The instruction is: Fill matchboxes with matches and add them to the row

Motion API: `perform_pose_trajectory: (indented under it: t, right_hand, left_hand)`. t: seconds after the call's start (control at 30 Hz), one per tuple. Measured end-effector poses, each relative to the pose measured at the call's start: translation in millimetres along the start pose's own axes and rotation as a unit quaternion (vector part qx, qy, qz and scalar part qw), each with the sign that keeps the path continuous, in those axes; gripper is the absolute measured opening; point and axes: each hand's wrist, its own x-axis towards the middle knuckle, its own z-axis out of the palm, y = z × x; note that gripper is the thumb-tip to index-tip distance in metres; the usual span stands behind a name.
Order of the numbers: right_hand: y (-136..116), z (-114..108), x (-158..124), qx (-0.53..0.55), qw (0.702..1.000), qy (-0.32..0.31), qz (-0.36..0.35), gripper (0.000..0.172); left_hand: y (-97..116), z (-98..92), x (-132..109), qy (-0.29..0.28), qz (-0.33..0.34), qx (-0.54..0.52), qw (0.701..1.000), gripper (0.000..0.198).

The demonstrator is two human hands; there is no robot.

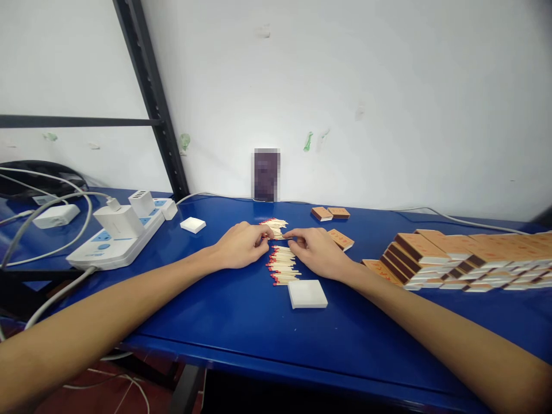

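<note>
Red-tipped matches (282,264) lie in a loose row on the blue table, heads to the left. My left hand (244,244) is closed at the head side of the row, with fingertips pinching matches. From the other side, my right hand (317,250) has its index finger and thumb bent close together at the bare stick ends of the same matches. More matches (276,222) lie just beyond my fingers. Near my right wrist, a white matchbox tray (307,294) sits at the near end of the row. An orange matchbox (341,240) lies behind my right hand.
Stacked matchboxes (466,256) fill the right side. Two more matchboxes (331,213) lie toward the back. Another white tray (192,225) is left of my left hand. A power strip (121,244) with chargers and cables stands at left. A pixelated dark rectangle (266,175) is by the wall.
</note>
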Motion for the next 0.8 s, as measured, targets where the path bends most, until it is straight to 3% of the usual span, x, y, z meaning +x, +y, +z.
perform_pose_trajectory:
  t: [0.5,0.8]
  right_hand:
    - [-0.5,0.6,0.8,0.002,1.000,-0.003,0.002,0.030]
    - [2.6,2.6,0.0,0.027,1.000,0.014,-0.004,0.017]
  left_hand:
    - [-1.5,1.1,0.4,-0.003,0.004,0.013,1.000,0.026]
    - [0.1,0.1,-0.1,-0.006,0.004,0.023,1.000,0.026]
